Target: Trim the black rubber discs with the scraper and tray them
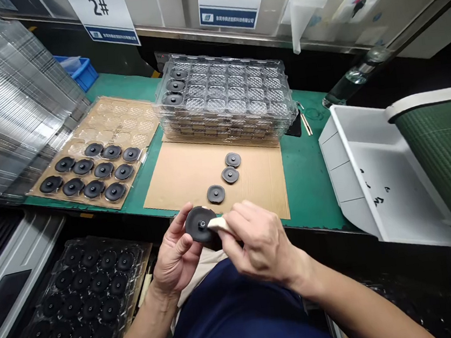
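Note:
Between thumb and fingers, my left hand [174,256] holds a round black plastic part [196,227], its dished face with a small central stub turned up. My right hand [258,238] grips a pale cloth [219,224], whose folded tip touches the part beside the stub. Just beyond my hands, three similar black parts [216,194] lie on a cardboard sheet [181,171]. To the left, a clear tray [123,127] on cardboard carries several more black parts in its front pockets. What my right fingers cover of the cloth is hidden.
Stacked clear trays [223,93] stand at the back of the green table [312,181]. A tall pile of clear trays [9,96] leans at far left. On the right are a white bin [348,176] and a green conveyor belt [447,154]. Filled trays [78,305] sit low at left.

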`<state>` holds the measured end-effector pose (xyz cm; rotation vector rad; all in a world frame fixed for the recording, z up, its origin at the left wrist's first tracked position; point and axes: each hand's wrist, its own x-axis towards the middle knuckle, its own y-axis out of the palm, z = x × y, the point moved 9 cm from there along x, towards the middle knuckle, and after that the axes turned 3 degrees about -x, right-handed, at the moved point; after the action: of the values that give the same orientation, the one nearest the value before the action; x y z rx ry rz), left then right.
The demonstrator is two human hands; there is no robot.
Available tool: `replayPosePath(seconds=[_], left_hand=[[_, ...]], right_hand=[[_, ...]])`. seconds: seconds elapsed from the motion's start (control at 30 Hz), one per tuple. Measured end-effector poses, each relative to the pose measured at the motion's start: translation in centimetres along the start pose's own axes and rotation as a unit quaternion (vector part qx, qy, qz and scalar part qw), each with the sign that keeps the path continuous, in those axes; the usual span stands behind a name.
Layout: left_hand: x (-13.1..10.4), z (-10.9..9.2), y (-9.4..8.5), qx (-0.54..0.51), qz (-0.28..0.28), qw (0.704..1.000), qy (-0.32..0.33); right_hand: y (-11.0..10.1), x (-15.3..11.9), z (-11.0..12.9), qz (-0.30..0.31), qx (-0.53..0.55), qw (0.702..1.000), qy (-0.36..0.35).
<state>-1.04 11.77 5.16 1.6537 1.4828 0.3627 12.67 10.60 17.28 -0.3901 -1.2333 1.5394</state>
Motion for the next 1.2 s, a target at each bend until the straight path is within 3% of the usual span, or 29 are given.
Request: replayPosePath(seconds=[0.2, 0.33, 0.47, 0.6, 0.93, 1.07, 1.13, 1.2], left_hand=[[-0.2, 0.5, 0.3, -0.001, 0.008, 1.0, -0.009], [-0.1, 0.4, 0.3, 0.004, 0.008, 1.0, -0.014], [-0.1, 0.4, 0.1, 0.003, 0.006, 1.0, -0.018], [0.0, 1.1, 0.0, 0.001, 0.018, 0.998, -0.061], [-0.5, 4.5, 0.2, -0.015, 0.054, 0.979, -0.195], [-0.6, 4.6, 0.1, -0.031, 0.055, 0.977, -0.202], [-0.1, 3.3, -0.2, -0.037, 0.041, 0.986, -0.155], [0.3, 1.6, -0.5, -0.025, 0.019, 0.996, -0.088]], right_hand=[[0.6, -0.3, -0.2, 0.039, 0.02, 0.999, -0.02], [0.3, -0.2, -1.0, 0.018, 0.013, 1.0, 0.002], [1.0, -0.4, -0.7, 0.049, 0.036, 0.998, -0.033], [0.8, -0.1, -1.6, 0.035, -0.016, 0.999, -0.026], [1.4, 0.8, 0.2, 0.087, -0.071, 0.983, -0.145], [1.5, 0.8, 1.3, 0.078, -0.046, 0.976, -0.199], [1.3, 1.0, 0.7, 0.052, -0.036, 0.987, -0.148], [1.1, 1.0, -0.6, 0.022, -0.007, 0.999, -0.048]])
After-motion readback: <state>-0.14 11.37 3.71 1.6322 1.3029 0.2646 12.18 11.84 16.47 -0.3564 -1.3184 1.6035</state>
